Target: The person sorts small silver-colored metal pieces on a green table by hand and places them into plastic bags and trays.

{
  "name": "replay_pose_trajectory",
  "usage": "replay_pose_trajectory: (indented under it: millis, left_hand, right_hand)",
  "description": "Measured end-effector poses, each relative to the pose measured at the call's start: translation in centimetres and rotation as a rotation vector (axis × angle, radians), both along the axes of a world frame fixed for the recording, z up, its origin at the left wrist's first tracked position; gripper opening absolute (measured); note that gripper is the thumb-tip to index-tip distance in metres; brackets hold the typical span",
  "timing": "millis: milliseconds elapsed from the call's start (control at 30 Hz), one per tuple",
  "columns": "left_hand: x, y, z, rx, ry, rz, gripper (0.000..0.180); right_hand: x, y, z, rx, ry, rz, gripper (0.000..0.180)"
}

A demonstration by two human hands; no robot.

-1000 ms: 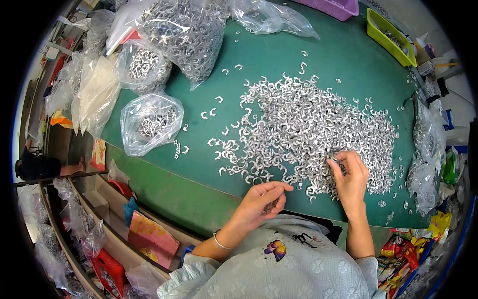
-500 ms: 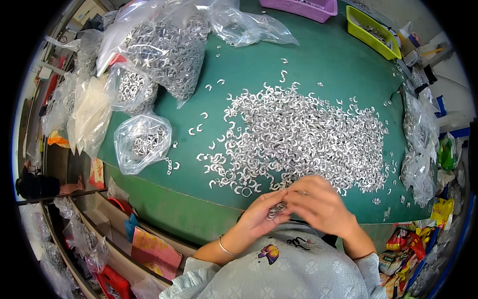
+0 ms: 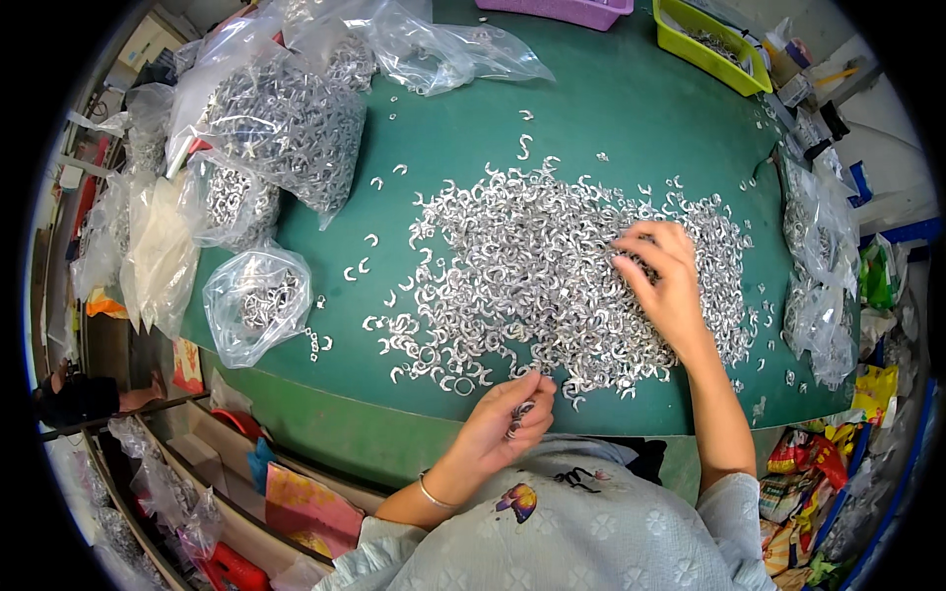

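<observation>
A wide pile of small silvery crescent-shaped metal pieces [image 3: 552, 266] lies spread over the green table [image 3: 453, 118]. My left hand [image 3: 503, 424] is at the table's near edge, its fingers curled around several small metal pieces [image 3: 519, 418]. Its thumb and fingertip are at the near fringe of the pile. My right hand [image 3: 668, 281] reaches over the right part of the pile, thumb and fingers curved and apart. Its fingertips are close to the pieces; whether they touch any, I cannot make out.
At the left stand a large clear bag of metal parts [image 3: 286, 128] and a smaller open bag [image 3: 258, 307]. A purple tray [image 3: 572, 8] and a yellow-green tray [image 3: 711, 59] sit at the far side. More plastic bags [image 3: 818, 266] line the right edge.
My right hand has left my left hand and moved forward over the pile. The left hand has shifted slightly left and keeps its metal pieces. The whole view has shifted a little.
</observation>
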State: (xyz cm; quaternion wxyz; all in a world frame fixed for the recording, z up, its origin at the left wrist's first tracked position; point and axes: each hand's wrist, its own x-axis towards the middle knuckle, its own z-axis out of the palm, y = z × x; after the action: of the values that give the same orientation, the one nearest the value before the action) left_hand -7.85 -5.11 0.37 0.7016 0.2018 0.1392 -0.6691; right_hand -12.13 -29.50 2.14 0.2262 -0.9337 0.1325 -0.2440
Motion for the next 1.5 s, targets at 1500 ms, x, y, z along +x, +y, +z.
replay_pose_trajectory:
  millis: [1500]
  left_hand:
    - [0.9, -11.9, 2.2, -0.103, -0.24, -0.383, 0.022]
  right_hand:
    - [-2.4, -6.9, -0.1, 0.259, 0.012, -0.089, 0.011]
